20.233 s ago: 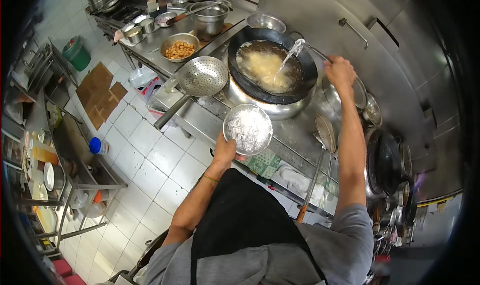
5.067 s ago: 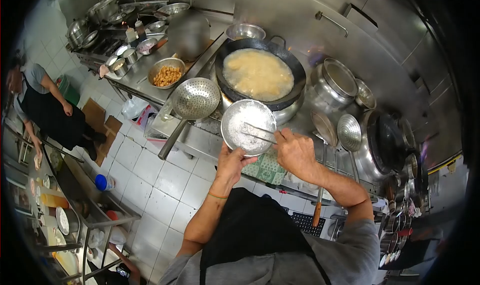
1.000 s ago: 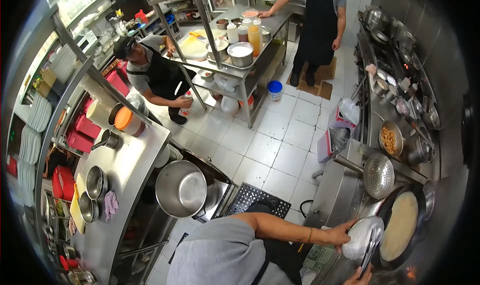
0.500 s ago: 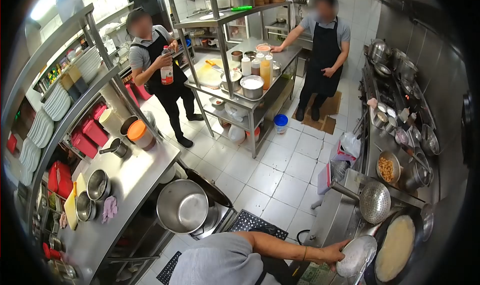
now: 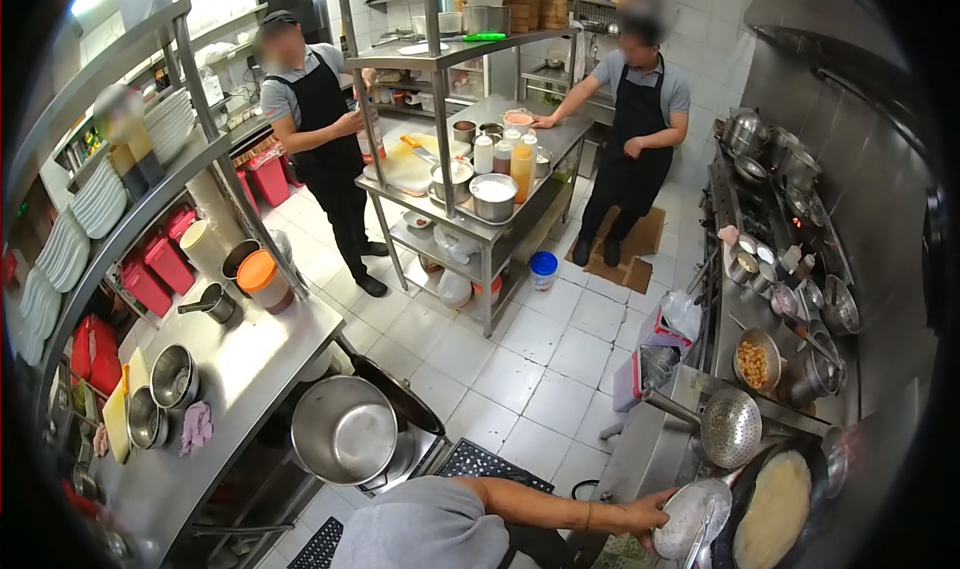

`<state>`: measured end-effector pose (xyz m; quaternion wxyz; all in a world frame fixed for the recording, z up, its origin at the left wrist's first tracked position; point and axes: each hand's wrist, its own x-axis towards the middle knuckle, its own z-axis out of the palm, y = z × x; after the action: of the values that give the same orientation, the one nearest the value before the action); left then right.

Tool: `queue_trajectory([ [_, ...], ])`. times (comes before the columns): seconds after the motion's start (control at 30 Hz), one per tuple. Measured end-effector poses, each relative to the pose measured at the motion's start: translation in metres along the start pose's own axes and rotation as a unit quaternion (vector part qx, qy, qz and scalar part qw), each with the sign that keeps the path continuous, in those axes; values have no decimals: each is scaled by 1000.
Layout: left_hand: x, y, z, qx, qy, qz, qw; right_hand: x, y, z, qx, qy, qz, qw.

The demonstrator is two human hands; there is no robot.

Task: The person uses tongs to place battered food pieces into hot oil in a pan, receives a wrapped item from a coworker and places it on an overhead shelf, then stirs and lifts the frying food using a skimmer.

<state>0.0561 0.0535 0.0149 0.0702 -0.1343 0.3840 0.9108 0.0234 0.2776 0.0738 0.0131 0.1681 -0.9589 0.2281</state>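
At the lower right my left hand (image 5: 648,516) is closed on the near rim of a shallow metal bowl (image 5: 676,531) with a whitish, speckled inside. A long metal utensil (image 5: 704,535) lies across the bowl; its lower end runs out of the frame. Beside the bowl stands a dark wok (image 5: 815,514), holding a large, flat, pale yellow sheet of food (image 5: 775,514). A perforated strainer (image 5: 731,427) rests just beyond the bowl, its handle pointing left. My right hand is not in view.
Two co-workers (image 5: 330,119) (image 5: 635,119) stand by a steel table (image 5: 560,154) with pots and squeeze bottles. A big pot (image 5: 345,431) stands at my left, near a counter (image 5: 270,339) with bowls. Along the right wall runs the stove (image 5: 735,209), with fried pieces (image 5: 752,364) in a pan.
The whole view has shifted slightly. The left co-worker's bottle is now partly behind the shelf post. The right co-worker's head has turned down and sideways. My left hand still holds the bowl by the wok.
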Motion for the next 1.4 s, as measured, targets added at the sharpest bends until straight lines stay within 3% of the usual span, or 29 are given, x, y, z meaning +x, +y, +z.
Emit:
queue_trajectory([
  [0.1,-14,14,-2,-2,7,-4,1000,-3,-27,-14,114,8,6,993],
  [0.13,-21,20,-1,-9,24,-17,1000,-7,-59,-31,76,90,-85,989],
  [0.17,-13,12,-8,20,10,6,1000,1,-57,-34,-14,39,5,999],
  [0.2,0,-1,-19,4,13,-5,1000,5,-76,-42,-6,47,7,999],
  [0.27,9,-13,-28,-23,18,-26,999,32,-93,-31,45,124,-127,983],
  [0.43,-5,5,-17,2,-10,-35,999,115,-241,-35,93,196,-294,931],
  [0.47,-6,7,-15,3,-15,-38,999,134,-273,-41,79,158,-265,948],
  [0.53,-7,11,-15,-1,-12,-50,999,184,-312,-33,-28,198,-275,940],
  [0.63,-6,13,-20,9,-25,-44,999,205,-338,-33,-26,216,-270,938],
  [0.8,-11,23,-29,-15,-5,-11,1000,155,-286,-36,91,199,-318,922],
  [0.87,-2,18,-36,-18,20,9,1000,142,-242,-27,171,128,-261,941],
  [0.9,-4,22,-34,-17,23,13,1000,136,-220,-25,159,130,-300,932],
  [1.0,-9,31,-29,-10,22,23,999,122,-138,-13,163,89,-203,961],
  [1.07,-10,32,-29,-20,21,25,999,115,-77,0,125,117,-180,969],
  [1.13,-13,34,-24,-28,13,20,999,133,17,38,87,206,-201,954],
  [1.2,-18,40,-20,-14,7,12,1000,64,-59,-21,73,151,-126,978],
  [1.23,-18,40,-19,-15,8,13,1000,54,-60,-28,73,150,-127,978],
  [1.3,-18,39,-17,-7,0,-7,1000,43,-58,-36,45,89,69,993],
  [1.4,-11,29,-14,11,8,-14,1000,32,-42,-35,75,125,82,986],
])
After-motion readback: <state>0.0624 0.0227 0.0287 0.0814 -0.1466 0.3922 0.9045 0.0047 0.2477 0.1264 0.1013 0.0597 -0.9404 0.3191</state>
